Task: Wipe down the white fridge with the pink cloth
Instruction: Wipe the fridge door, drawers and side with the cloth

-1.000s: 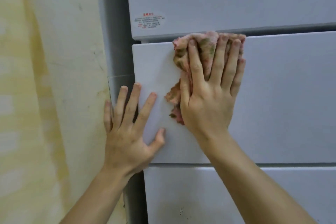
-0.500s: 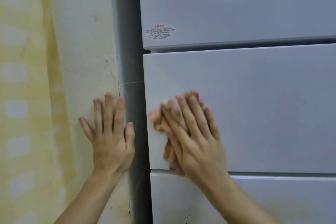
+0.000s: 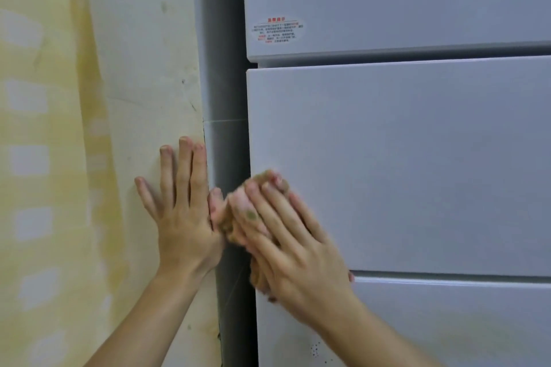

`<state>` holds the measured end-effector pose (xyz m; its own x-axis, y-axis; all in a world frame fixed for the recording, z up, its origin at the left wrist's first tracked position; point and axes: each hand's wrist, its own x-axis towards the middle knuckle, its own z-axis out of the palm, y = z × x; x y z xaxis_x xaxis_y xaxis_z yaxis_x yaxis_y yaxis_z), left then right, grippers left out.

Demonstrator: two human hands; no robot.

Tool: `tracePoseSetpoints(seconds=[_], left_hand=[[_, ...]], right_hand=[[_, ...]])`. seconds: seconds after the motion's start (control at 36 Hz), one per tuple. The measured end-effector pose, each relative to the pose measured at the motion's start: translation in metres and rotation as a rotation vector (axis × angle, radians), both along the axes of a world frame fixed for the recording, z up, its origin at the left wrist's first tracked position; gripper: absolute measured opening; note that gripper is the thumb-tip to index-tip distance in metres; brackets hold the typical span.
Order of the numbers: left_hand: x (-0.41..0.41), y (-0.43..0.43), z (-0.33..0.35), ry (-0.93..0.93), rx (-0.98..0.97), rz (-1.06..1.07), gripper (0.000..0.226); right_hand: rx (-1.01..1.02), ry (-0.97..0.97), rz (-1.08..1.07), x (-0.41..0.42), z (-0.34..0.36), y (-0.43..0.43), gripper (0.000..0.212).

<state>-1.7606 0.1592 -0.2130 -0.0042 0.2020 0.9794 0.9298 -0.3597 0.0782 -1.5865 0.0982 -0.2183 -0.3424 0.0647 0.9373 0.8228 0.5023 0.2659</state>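
The white fridge fills the right side, with three stacked door panels split by dark gaps. My right hand presses the pink patterned cloth flat against the lower left corner of the middle panel, fingers straight and spread; the hand is blurred and most of the cloth is hidden beneath it. My left hand lies flat with straight fingers on the wall just left of the fridge's grey side, its thumb touching the cloth.
A cream and yellow stained wall runs down the left. The fridge's grey side panel sits between wall and doors. A red-printed sticker marks the upper panel. Small dark specks show on the lowest panel.
My right hand has swept the cloth from the middle panel's top edge down to its lower left corner. My left hand has shifted off the fridge front onto the wall.
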Motion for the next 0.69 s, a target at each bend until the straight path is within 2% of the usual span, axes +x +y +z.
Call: tracePoseSetpoints(seconds=[0.03,0.08,0.14,0.31,0.39,0.5,0.58,0.69], left_hand=[[0.0,0.0,0.0,0.003,0.004,0.013,0.066],[0.0,0.001,0.0,0.009,0.011,0.026,0.066],[0.0,0.001,0.0,0.007,0.014,0.02,0.067],[0.002,0.002,0.0,-0.02,0.031,0.015,0.069],[0.001,0.002,-0.001,-0.024,0.018,0.014,0.068],[0.001,0.001,0.0,-0.017,0.035,0.012,0.067],[0.0,-0.002,0.0,-0.004,0.012,0.023,0.065],[0.0,-0.009,0.001,0.004,-0.045,0.033,0.067]], right_hand=[[-0.034,-0.015,0.039,0.002,-0.006,-0.001,0.057],[-0.019,-0.145,-0.059,0.016,-0.014,0.0,0.049],[0.013,-0.222,-0.175,0.029,-0.012,0.004,0.059],[0.086,0.153,-0.154,-0.006,0.089,0.013,0.054],[0.076,0.211,-0.174,-0.016,0.102,0.018,0.056],[0.025,0.117,-0.133,-0.015,0.065,0.015,0.057],[-0.03,-0.043,-0.144,-0.003,0.009,0.008,0.059],[-0.186,-0.135,-0.138,0.017,-0.04,-0.007,0.06]])
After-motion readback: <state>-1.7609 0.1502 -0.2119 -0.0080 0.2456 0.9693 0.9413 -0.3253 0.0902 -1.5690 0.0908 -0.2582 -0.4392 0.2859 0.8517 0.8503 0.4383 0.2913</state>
